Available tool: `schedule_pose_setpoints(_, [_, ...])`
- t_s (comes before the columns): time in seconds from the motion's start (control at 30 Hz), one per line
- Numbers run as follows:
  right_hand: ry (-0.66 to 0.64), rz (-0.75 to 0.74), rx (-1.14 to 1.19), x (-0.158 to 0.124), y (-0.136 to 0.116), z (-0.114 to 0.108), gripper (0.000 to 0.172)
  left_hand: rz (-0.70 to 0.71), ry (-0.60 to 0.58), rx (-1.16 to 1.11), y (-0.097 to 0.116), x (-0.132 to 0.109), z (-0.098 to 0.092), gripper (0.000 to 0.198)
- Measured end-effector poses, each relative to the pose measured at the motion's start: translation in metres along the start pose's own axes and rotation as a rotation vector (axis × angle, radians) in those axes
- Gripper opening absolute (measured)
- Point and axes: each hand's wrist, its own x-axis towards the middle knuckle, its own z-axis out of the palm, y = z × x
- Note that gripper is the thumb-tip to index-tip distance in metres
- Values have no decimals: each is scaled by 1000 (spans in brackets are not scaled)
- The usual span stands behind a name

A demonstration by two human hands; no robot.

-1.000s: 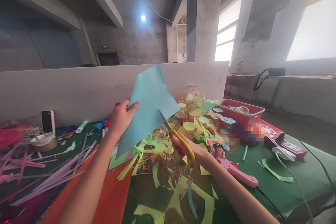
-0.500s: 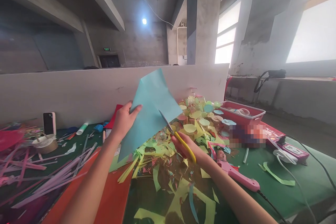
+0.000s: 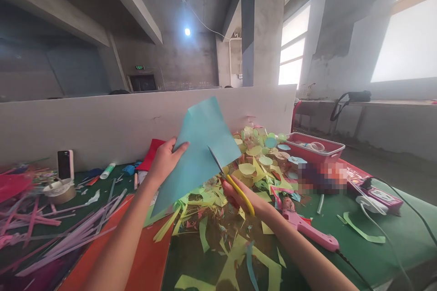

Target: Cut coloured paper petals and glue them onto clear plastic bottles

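Compared with the pictures from the preceding second, the blue sheet point(image 3: 205, 134) had shifted slightly to the right, carried by the left hand point(image 3: 167, 161), while the yellow-handled scissors point(image 3: 243, 194) kept nearly the same place and slant. No freshly severed piece was seen. Judgement: the sheet was being fed or re-angled against the blades, with the cutting in hand only a little further on, if at all. Position: the sheet was held up in the air, tilted, above the scraps point(image 3: 235, 259) and just in front of the paper discs point(image 3: 246, 169) on the green desk point(image 3: 327, 213). Left fingers: closed in a pinch on the sheet's left edge, thumb flat on the near face; the other fingers went mostly behind the paper, so their spread could not be told. Right hand point(image 3: 235, 196): fingers curled around the scissor handle, in a firm-looking grasp. One blade lay across the near face, pointing up and to the left; the second blade was not made out, presumably behind the paper, so the blade opening could not be judged. A pink glue gun point(image 3: 316, 233) lay near the right forearm.
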Motion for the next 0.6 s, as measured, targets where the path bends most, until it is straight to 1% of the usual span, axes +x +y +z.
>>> schedule_pose_setpoints(0.13, [38, 36, 49, 5, 9, 1, 46, -35, -35, -66, 0, -1, 0, 35])
schedule_pose_setpoints(0.27, [56, 76, 113, 7, 15, 2, 45, -78, -83, -134, -4, 0, -1, 40])
schedule_pose_setpoints(0.37, [58, 43, 44, 4, 10, 1, 44, -95, -103, -154, -4, -1, -2, 44])
schedule_pose_setpoints(0.47, [22, 5, -30, -1, 1, -1, 43, -104, -123, -131, 0, -2, 0, 44])
schedule_pose_setpoints(0.6, [3, 24, -18, -3, -5, 2, 44, -95, -164, -120, 8, -6, 5, 42])
